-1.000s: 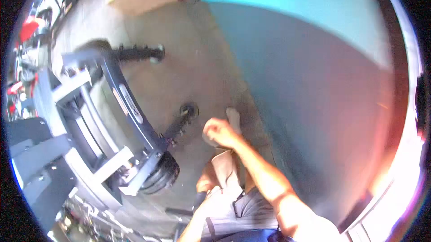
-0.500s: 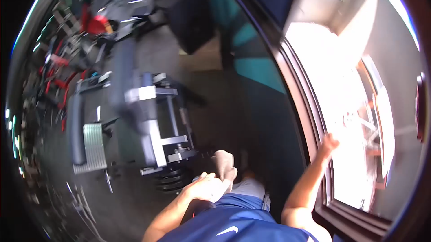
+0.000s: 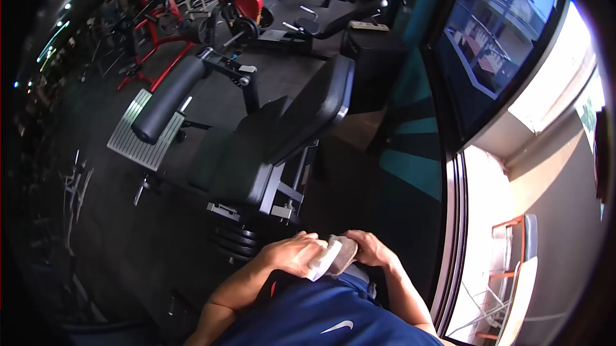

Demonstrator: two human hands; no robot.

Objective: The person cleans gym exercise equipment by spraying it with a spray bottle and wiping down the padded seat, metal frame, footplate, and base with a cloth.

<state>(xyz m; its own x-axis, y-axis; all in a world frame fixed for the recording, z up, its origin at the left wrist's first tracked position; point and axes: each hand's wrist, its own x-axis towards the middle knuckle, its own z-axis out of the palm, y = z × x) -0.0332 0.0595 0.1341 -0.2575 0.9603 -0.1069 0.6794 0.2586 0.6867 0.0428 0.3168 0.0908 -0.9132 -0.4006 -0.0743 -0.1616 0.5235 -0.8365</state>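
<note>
In front of my navy shirt, both hands meet at a greyish-brown cloth [image 3: 346, 255]. My left hand [image 3: 294, 253] is closed, with a white folded piece [image 3: 325, 261] sticking out of its fingers against the cloth. My right hand [image 3: 373, 248] has its fingers curled onto the cloth's right edge. Just ahead of them stands a black padded gym bench machine [image 3: 308, 115] with a tilted backrest and a roller pad [image 3: 168, 99]. Black weight plates [image 3: 234, 241] are stacked low at its near end.
A ribbed metal footplate [image 3: 144, 129] lies beyond the roller pad. Red-framed machines [image 3: 154, 41] stand farther back on the dark floor. To my right runs a window frame [image 3: 457, 218] with a bright sill, and a chair [image 3: 516, 282] shows past it. A black box [image 3: 372, 48] stands near the wall.
My right hand has come back from the bright window side to the cloth. My left hand still grips it. The view has turned, bringing the bench and the far machines into clearer sight.
</note>
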